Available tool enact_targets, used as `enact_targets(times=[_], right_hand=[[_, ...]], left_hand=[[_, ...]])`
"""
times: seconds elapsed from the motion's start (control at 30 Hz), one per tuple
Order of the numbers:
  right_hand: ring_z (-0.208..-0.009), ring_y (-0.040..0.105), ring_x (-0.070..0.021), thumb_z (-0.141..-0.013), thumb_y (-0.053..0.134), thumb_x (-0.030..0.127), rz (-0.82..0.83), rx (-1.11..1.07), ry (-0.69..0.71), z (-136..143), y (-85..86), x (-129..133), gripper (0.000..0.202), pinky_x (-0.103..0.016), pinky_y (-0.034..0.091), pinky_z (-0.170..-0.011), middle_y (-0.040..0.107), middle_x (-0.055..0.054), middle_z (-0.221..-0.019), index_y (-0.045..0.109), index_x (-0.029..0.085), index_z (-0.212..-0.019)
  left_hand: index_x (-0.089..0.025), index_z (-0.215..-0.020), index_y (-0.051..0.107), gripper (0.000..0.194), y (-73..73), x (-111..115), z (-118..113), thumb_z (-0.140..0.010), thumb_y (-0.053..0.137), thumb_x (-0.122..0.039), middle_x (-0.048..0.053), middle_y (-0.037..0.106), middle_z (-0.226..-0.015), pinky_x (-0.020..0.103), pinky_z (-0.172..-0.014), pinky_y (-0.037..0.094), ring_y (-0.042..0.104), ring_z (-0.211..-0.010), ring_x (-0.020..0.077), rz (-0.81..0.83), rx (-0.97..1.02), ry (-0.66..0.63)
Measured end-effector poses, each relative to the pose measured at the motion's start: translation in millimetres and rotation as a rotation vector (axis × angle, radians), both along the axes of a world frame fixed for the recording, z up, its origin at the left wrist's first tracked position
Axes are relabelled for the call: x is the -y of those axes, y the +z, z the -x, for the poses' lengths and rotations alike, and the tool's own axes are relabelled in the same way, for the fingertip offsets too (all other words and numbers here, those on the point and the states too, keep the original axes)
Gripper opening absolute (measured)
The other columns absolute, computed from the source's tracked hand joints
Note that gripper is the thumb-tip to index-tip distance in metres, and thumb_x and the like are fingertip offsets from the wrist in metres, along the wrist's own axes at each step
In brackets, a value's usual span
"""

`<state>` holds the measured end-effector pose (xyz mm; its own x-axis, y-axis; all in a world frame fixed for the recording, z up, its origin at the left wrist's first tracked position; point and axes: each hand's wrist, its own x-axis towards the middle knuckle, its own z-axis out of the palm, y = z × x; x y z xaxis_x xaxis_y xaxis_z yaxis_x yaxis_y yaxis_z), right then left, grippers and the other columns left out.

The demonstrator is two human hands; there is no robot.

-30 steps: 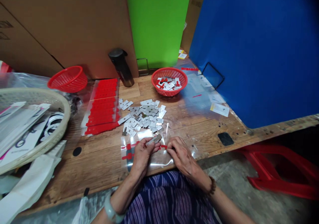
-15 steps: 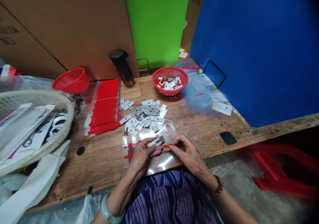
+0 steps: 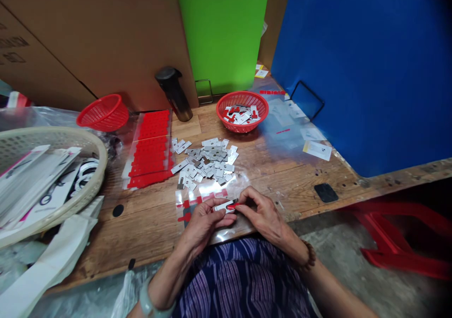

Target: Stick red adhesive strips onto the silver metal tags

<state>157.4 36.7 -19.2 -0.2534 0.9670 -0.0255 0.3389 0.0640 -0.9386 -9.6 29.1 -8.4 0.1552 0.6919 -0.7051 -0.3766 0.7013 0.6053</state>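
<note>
Dark print on the brown cardboard is too blurred to read

left hand palm up, fingers curled; right hand palm down, thumb and forefinger pinched, fingertips nearly meeting.

loose plates: metal-look, smooth | clear film: plastic, glossy | tabletop: wood-look, worn

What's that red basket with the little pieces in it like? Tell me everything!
The red basket is round and looks like plastic, with rows of small holes. It stands upright on the wooden table, near the green board. Inside, white and grey pieces lie jumbled, some with red parts. Neither the left hand nor the right hand touches it.
</note>
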Motion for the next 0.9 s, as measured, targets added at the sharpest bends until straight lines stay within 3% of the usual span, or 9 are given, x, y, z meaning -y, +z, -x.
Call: enact_targets(times=[0.2, 0.43, 0.9], right_hand=[[-0.067, 0.048, -0.0115, -0.081, 0.053, 0.018, -0.003, -0.044, -0.008, 2.7, -7.2, 0.4, 0.007, -0.023, 0.038, -0.064, 0.052, 0.003, -0.071, 0.050, 0.020, -0.075], [-0.066, 0.048, -0.0111, -0.080, 0.051, 0.016, 0.016, -0.038, -0.007, 4.3, -2.1, 0.2, 0.007, -0.022, 0.037, -0.062, 0.051, 0.004, -0.071, 0.049, 0.020, -0.075], [-0.066, 0.048, -0.0113, -0.081, 0.052, 0.017, 0.017, -0.002, -0.024, 6.8, -4.7, 2.3, 0.007, -0.023, 0.038, -0.062, 0.052, 0.003, -0.071, 0.049, 0.020, -0.075]], left_hand=[[-0.006, -0.099, 0.057, 0.027, 0.4, -0.1, -0.6, -0.072, 0.062, -0.002, 0.013, 0.072, -0.071, 0.020, -0.062, 0.056, 0.070, -0.064, 0.0172, -0.008, -0.013, -0.019], [-0.007, -0.098, 0.059, 0.030, -1.3, -0.4, -0.2, -0.069, 0.068, -0.006, 0.012, 0.071, -0.071, 0.021, -0.064, 0.056, 0.070, -0.065, 0.0177, -0.024, -0.007, -0.021], [-0.005, -0.100, 0.057, 0.028, 1.7, 0.1, -0.1, -0.073, 0.058, 0.000, 0.015, 0.072, -0.072, 0.020, -0.064, 0.056, 0.070, -0.064, 0.0174, -0.009, -0.008, -0.026]])
